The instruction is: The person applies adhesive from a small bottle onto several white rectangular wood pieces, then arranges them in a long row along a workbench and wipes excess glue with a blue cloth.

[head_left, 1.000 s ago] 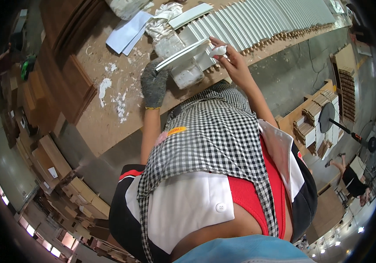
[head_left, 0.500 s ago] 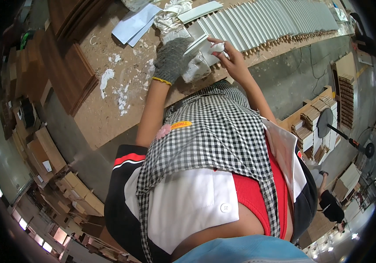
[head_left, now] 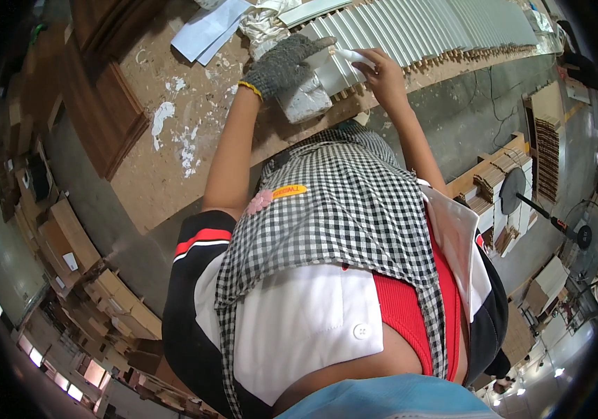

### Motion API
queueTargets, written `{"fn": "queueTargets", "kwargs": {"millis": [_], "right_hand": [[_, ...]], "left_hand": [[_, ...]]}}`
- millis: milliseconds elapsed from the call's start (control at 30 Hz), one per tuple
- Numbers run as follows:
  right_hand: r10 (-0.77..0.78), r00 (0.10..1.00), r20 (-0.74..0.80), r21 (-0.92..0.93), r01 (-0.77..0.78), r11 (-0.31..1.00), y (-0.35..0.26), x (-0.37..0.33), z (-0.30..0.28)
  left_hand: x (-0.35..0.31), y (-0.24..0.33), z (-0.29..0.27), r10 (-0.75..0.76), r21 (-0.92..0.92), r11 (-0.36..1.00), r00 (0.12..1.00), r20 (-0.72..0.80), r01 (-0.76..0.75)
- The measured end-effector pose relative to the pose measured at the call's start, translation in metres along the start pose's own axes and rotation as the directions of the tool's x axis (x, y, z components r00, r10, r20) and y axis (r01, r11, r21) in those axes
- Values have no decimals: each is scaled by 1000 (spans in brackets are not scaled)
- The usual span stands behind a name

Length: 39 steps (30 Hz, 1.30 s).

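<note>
My left hand point(head_left: 281, 68), in a grey knit glove with a yellow cuff, reaches over the near left end of a row of white strips point(head_left: 390, 42). Its index finger is stretched out to the right, the bare fingertip close to the nozzle of a small white squeeze bottle point(head_left: 355, 57). Whether they touch is hard to see. My bare right hand point(head_left: 384, 73) is closed around that bottle, nozzle pointing left. Below the gloved hand, a white-smeared block point(head_left: 304, 103) sits at the table edge.
The brown worktable point(head_left: 166, 160) has dried white smears. White papers point(head_left: 208, 31) and a crumpled cloth point(head_left: 264, 28) lie behind the glove. Dark brown panels point(head_left: 107, 115) are stacked on the left. A fan point(head_left: 513, 192) and stacked boards point(head_left: 480, 195) stand at the right.
The white strip that my left hand held up no longer shows clearly in it, and its index finger now points right. My right hand has shifted right, turning the bottle's nozzle left.
</note>
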State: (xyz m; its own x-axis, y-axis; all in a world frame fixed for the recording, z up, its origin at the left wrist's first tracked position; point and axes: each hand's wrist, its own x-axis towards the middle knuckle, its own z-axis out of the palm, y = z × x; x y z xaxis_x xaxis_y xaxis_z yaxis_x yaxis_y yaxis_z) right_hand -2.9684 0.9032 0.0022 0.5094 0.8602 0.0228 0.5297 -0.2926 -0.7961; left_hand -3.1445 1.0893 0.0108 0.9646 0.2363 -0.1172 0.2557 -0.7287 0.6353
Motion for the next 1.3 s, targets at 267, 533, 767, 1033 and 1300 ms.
{"fn": "queueTargets", "kwargs": {"millis": [267,533,767,1033,1300], "right_hand": [[-18,1000,-21,-85,16,996,0,4,6],[-187,982,-22,-266,174,948,-6,18,22],[-400,914,-65,-494,319,809,-7,30,35],[-446,895,-11,-560,364,744,-5,37,43],[-484,875,22,-618,393,681,-12,39,45]], "left_hand": [[2,-42,6,92,-102,990,994,-61,-98],[-1,-53,17,148,39,989,968,-202,-143],[-11,-85,30,-212,-529,829,977,0,180],[-8,-112,45,76,-319,935,967,-245,-154],[-4,-133,61,75,-416,896,975,-208,-158]]}}
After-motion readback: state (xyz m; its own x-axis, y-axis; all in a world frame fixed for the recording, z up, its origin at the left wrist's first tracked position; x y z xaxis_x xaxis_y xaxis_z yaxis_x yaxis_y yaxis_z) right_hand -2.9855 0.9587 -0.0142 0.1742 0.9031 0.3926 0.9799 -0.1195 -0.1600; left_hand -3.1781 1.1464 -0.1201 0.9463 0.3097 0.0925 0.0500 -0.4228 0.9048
